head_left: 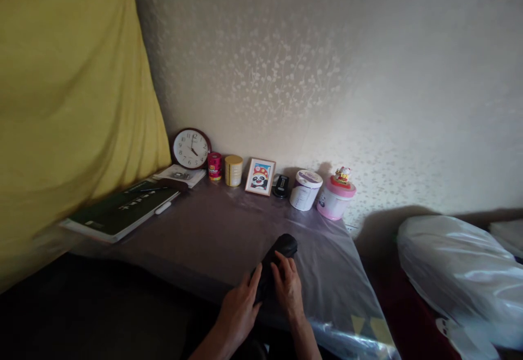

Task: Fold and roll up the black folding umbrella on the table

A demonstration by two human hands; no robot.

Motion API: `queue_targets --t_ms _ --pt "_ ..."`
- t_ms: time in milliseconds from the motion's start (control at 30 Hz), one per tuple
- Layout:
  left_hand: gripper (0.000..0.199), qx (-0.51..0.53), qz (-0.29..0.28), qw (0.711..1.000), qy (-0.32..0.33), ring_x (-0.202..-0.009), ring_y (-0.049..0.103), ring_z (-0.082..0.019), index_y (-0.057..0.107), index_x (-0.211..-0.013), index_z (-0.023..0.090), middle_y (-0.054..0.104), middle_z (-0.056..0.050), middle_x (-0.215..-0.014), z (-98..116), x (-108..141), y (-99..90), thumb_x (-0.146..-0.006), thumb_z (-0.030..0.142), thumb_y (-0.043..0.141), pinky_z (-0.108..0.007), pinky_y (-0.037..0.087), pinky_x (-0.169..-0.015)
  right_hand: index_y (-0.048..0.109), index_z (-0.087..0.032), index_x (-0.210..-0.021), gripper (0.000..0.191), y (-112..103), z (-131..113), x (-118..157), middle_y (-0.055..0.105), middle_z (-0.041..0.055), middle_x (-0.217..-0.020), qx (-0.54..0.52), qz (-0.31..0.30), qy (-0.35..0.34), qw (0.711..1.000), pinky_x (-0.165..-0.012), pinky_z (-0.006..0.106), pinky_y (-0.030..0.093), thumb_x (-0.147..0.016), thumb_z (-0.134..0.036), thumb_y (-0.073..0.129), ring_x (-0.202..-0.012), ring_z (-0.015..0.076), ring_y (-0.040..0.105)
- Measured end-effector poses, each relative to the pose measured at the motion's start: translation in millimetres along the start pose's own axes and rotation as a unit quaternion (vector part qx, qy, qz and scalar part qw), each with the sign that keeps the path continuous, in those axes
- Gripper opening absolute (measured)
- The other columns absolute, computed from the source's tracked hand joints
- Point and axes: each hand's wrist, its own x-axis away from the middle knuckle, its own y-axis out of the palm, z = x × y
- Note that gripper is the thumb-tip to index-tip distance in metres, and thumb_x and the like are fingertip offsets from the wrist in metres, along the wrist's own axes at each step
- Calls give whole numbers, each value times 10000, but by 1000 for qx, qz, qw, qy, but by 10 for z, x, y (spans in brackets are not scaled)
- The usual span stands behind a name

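A black shoe, dark and with little detail showing, lies slantwise near the front edge of the table, its rounded toe pointing away from me. My left hand is closed around its left side, thumb nearer me and fingers along the edge. From the right, my right hand is closed on the upper part with bent fingers. What those fingertips pinch is too dark to make out. My hands and the shadow hide the near end of the shoe.
Along the wall stand a clock, a red can, a yellow tin, a panda picture frame, a black stapler-like object, a white tub and a pink tub. Books lie left; a plastic-wrapped bundle sits right.
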Motion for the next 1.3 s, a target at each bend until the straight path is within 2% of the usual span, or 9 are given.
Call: queue_targets --t_ms 133,267,367,467,633,833,1000,1133,1300 --pt "724 -34 -3 999 3 -956 626 -228 165 -1416 244 424 -153 -1356 14 -4 5 -793 112 508 -323 482 -810 625 -248 -1090 283 -36 -59 9 579 55 -943 -29 -66 -72 995 -807 288 468 -846 -293 487 -888 170 580" --pt "727 -43 -4 999 6 -934 633 -245 160 -1418 240 427 -178 -1343 21 2 -3 -790 104 499 -342 491 -792 677 -237 -887 162 -63 -118 -14 582 49 -928 -83 -87 -83 989 -787 286 468 -806 -291 548 -877 173 574" --pt "763 -47 -2 999 8 -916 639 -246 124 -1420 279 445 -168 -1324 21 5 2 -779 94 495 -344 498 -769 661 -214 -765 151 -93 -109 -31 603 26 -815 -156 -75 -16 985 -711 277 476 -767 -351 598 -769 163 576" --pt "775 -55 -3 998 3 -907 642 -235 126 -1412 327 460 -147 -1308 32 2 -2 -771 85 491 -330 499 -760 656 -199 -744 230 -150 -118 -53 601 0 -715 -210 -70 69 973 -630 264 473 -715 -427 644 -639 143 560" --pt "739 -81 -15 997 2 -838 659 -214 199 -1396 345 458 -143 -1310 70 4 -36 -772 75 486 -306 508 -714 657 -189 -744 280 -191 -216 -145 601 -11 -699 -228 -114 86 963 -634 264 468 -692 -464 657 -620 140 578" --pt "668 -86 -15 996 -2 -829 663 -240 277 -1380 305 457 -155 -1324 95 27 -41 -785 83 483 -328 521 -702 681 -206 -811 251 -113 -252 -325 599 -5 -703 -147 -205 37 967 -593 245 455 -787 -417 547 -599 131 563" --pt "632 -91 -19 996 -16 -841 657 -229 288 -1381 203 439 -177 -1346 95 31 -26 -785 89 464 -328 518 -723 701 -224 -707 154 -11 -213 -447 599 19 -719 13 -190 -66 979 -648 265 446 -741 -255 555 -666 153 561" --pt "678 -75 -21 997 -10 -865 650 -230 217 -1406 208 417 -176 -1361 67 47 -17 -786 107 472 -330 510 -741 673 -226 -713 145 69 -206 -490 600 10 -681 94 -194 -66 974 -620 258 424 -697 -158 546 -624 150 549" --pt "746 -49 -28 998 -20 -926 638 -242 99 -1423 263 378 -185 -1384 -41 141 -15 -794 130 477 -351 492 -783 635 -206 -584 168 119 -260 -514 599 38 -675 131 -203 -73 968 -670 283 431 -714 -175 534 -695 179 578"
